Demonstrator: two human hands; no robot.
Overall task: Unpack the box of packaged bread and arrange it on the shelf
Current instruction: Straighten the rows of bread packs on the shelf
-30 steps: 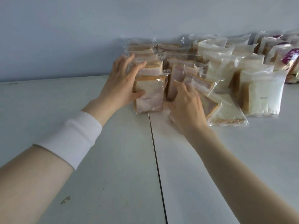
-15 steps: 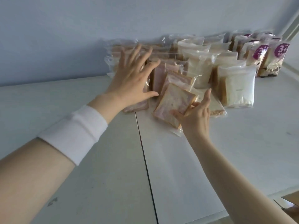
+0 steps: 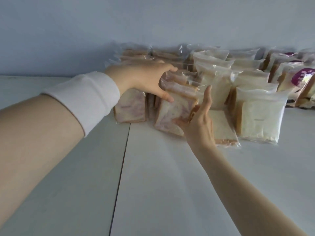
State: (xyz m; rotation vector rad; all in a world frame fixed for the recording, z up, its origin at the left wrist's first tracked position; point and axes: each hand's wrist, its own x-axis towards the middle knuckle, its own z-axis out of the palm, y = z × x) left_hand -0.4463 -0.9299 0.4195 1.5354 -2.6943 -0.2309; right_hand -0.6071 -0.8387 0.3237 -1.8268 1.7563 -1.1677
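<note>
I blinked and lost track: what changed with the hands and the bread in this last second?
The right hand took hold of a swirled bread pack and drew it forward. The left hand left the left stack, moved right and now grips that pack's top. The white bread packs and shelf stayed put.
</note>
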